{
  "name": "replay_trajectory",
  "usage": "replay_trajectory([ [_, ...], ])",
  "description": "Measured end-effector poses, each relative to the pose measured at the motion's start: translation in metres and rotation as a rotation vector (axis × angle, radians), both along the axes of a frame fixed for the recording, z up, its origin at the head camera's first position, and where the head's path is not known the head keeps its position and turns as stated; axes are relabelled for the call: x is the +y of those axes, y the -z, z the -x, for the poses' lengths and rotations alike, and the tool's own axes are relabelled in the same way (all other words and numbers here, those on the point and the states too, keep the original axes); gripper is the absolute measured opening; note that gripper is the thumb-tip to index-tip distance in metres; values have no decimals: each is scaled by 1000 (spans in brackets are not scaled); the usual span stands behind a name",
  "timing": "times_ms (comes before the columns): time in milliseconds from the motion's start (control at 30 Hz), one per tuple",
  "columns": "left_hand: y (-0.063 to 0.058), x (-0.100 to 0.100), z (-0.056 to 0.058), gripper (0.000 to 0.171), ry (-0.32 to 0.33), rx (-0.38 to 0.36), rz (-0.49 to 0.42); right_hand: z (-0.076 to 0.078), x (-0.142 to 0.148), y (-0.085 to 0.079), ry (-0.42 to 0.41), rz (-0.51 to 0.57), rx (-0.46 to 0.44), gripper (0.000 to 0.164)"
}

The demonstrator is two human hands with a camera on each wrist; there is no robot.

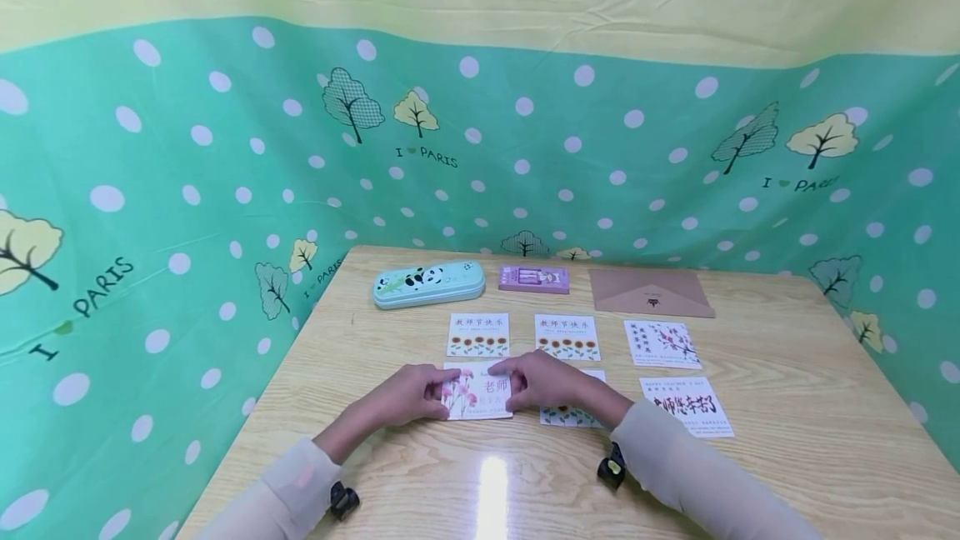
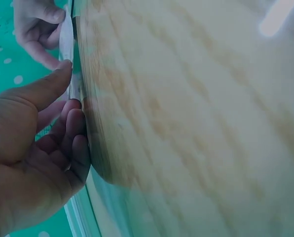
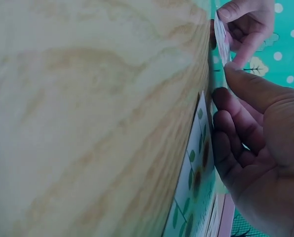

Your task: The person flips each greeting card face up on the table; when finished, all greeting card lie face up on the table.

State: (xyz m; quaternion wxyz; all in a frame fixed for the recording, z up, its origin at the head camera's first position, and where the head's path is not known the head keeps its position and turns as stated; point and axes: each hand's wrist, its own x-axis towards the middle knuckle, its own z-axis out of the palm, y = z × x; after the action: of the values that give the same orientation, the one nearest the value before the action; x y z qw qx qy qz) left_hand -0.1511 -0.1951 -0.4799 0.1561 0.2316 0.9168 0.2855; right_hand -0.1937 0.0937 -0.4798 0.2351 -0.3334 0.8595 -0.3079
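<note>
A white greeting card with pink flowers [image 1: 465,394] is held between my two hands near the front middle of the table. My left hand [image 1: 408,392] pinches its left edge, thumb on top. At the opposite edge my right hand [image 1: 543,382] pinches it the same way, as the right wrist view also shows with the card [image 3: 222,37] seen edge-on. Partly covered by my right hand and forearm, a sunflower card [image 1: 566,417] lies on the table just to the right. Another sunflower card [image 1: 478,335] lies right behind the held one.
A third sunflower card [image 1: 566,337], a blossom-branch card [image 1: 663,344] and a card with large dark lettering [image 1: 686,405] lie to the right. Along the back are a panda pencil case [image 1: 429,283], a purple box [image 1: 533,279] and a brown envelope [image 1: 651,292] on the wooden table [image 1: 397,482].
</note>
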Motion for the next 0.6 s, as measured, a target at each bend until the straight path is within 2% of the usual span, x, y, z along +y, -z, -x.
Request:
replay_trajectory([
  [167, 0, 1, 4, 66, -21, -9, 32, 1, -4, 4, -21, -37, 64, 50],
  [367, 2, 3, 6, 64, -19, -2, 46, 2, -4, 1, -28, -44, 67, 49],
  [500, 0, 4, 7, 62, -9, 15, 55, 1, 0, -6, -32, -46, 63, 44],
  [600, -7, 6, 8, 59, -19, 34, 49, 2, 6, -13, -29, -25, 80, 42],
])
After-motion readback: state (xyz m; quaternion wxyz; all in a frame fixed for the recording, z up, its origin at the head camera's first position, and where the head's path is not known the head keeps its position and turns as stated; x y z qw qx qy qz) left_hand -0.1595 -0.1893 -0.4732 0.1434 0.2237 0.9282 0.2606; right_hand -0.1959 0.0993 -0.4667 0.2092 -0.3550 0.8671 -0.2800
